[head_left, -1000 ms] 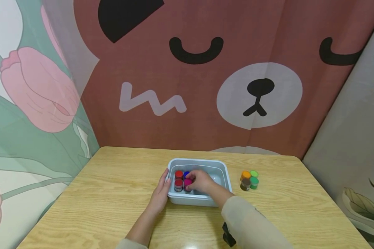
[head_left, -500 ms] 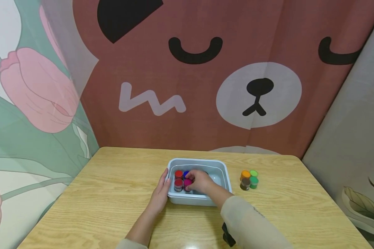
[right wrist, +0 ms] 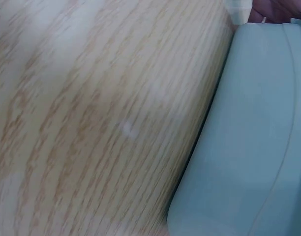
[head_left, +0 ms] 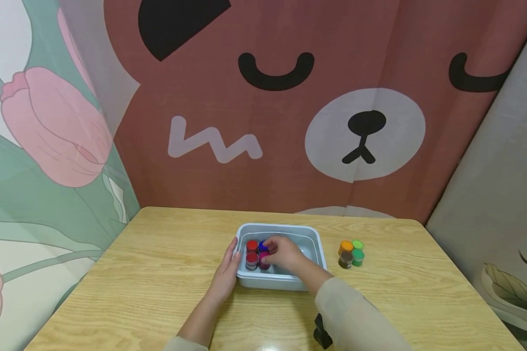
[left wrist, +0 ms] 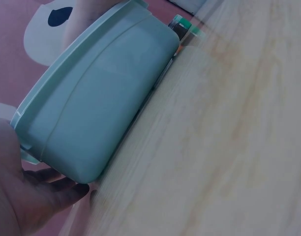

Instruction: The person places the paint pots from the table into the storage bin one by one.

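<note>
A pale blue plastic basin [head_left: 270, 282] stands on the table. My left hand [head_left: 223, 275] rests against its left end, thumb at the rim; in the left wrist view, the left hand's fingers [left wrist: 67, 194] lie along that end. Inside are small jars: two red-lidded jars [head_left: 252, 261] at the left, a blue-lidded jar [head_left: 262, 246] and a magenta-lidded jar [head_left: 264, 265]. My right hand [head_left: 285, 254] reaches in over the front wall, its thumb at the magenta lid and fingers over the blue one. It hides part of the basin's interior. The right wrist view shows mostly the basin's outer wall [right wrist: 239, 128].
Right of the basin, several jars stand grouped: orange [head_left: 345, 247], light green [head_left: 357, 244], green [head_left: 357, 257] and dark brown [head_left: 345, 260]. A wrist camera [head_left: 321, 334] hangs by the right sleeve. A printed curtain [head_left: 285, 185] stands behind the table [head_left: 167, 253].
My right hand has shifted slightly up and right, and its fingers have moved off the magenta lid toward the blue one. My left hand and the basin have stayed still.
</note>
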{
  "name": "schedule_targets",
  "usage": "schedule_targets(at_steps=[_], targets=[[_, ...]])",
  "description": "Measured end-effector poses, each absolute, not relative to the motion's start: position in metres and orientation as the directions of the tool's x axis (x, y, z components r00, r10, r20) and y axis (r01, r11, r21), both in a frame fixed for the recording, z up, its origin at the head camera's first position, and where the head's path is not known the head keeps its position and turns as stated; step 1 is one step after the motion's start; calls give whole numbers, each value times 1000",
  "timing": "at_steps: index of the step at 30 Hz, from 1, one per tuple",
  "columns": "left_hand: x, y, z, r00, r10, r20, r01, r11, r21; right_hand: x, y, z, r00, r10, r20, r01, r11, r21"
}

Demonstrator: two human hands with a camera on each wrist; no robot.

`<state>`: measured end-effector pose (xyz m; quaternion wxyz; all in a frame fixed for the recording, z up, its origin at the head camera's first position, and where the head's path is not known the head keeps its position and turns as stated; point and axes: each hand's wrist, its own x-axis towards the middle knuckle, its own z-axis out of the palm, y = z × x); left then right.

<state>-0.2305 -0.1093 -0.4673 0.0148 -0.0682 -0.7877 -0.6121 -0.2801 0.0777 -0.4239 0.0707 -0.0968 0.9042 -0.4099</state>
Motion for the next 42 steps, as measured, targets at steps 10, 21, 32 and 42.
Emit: schedule_targets(at_steps=[10, 21, 32, 42], targets=[[-231, -109, -466, -992, 93, 89, 109, 239, 965, -280, 82, -419, -977, -212, -7, -119, 572, -812], [-231, -108, -466, -991, 91, 102, 122, 249, 961, -272, 95, -404, -982, -188, 11, -103, 489, -866], [-230, -108, -466, -991, 87, 103, 120, 229, 966, -267, 113, -391, -986, -164, -26, -56, 479, -876], [-229, -109, -465, -990, 94, 102, 121, 227, 966, -264, 140, -390, -993, -114, 6, -58, 457, -887]])
